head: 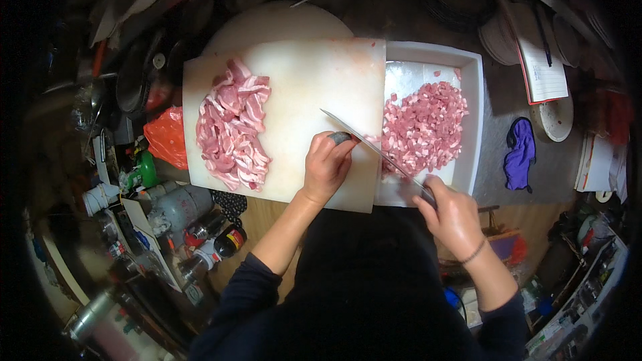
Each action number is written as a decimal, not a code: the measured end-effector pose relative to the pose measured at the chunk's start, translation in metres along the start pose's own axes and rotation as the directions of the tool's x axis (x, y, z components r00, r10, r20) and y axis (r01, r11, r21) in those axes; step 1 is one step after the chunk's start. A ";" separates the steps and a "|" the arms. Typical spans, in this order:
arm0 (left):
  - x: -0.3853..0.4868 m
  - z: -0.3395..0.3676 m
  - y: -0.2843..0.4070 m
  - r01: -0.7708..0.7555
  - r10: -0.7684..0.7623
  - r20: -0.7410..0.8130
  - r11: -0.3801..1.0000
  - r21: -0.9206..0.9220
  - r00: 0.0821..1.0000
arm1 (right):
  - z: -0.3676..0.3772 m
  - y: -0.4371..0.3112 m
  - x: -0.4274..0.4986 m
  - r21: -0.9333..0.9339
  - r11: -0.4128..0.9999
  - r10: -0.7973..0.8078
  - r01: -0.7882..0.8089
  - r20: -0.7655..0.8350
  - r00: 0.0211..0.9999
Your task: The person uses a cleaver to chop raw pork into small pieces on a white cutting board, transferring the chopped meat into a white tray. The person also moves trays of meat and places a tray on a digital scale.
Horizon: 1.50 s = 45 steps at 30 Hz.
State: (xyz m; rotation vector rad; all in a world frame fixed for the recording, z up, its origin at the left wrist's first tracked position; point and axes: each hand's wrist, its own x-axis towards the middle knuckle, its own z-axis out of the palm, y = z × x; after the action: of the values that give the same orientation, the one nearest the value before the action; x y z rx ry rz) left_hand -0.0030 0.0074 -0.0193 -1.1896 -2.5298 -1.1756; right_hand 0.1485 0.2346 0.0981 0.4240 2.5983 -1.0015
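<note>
On a white cutting board, my left hand rests with its fingers curled beside the knife blade. A small dark grey piece shows at its fingers; whether it is worn or held is unclear, and the fingertips are hidden. My right hand grips the dark handle of a kitchen knife, its blade slanting across the board towards the upper left. Small bits of pink meat lie just right of the blade. Strips of raw, fatty meat are heaped on the board's left side.
Under the board's right edge, a white tray holds diced meat. A purple cloth pouch and an open notebook lie farther right. An orange-red plastic bag and a dark bottle are at left.
</note>
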 end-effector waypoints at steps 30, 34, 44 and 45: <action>-0.013 -0.009 -0.007 0.012 -0.011 0.015 0.999 -0.037 1.000 | 0.015 -0.010 -0.007 -0.009 0.997 -0.081 0.081 -0.028 0.996; -0.014 -0.010 -0.009 0.017 -0.016 0.061 1.000 -0.007 0.998 | 0.041 -0.024 0.030 0.007 0.999 -0.046 0.046 -0.004 0.999; -0.019 -0.013 -0.008 0.051 -0.051 0.009 0.998 -0.031 0.999 | 0.017 -0.015 -0.008 0.027 0.999 -0.021 0.020 0.027 0.999; -0.019 -0.013 -0.009 0.039 -0.038 0.026 0.999 -0.018 0.999 | 0.019 -0.017 -0.006 0.010 1.000 -0.019 0.018 0.033 0.999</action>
State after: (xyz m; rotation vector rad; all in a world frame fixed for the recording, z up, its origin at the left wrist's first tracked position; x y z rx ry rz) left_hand 0.0012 -0.0169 -0.0236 -1.1731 -2.5773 -1.2022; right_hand 0.1508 0.2091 0.0974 0.3836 2.5736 -1.0193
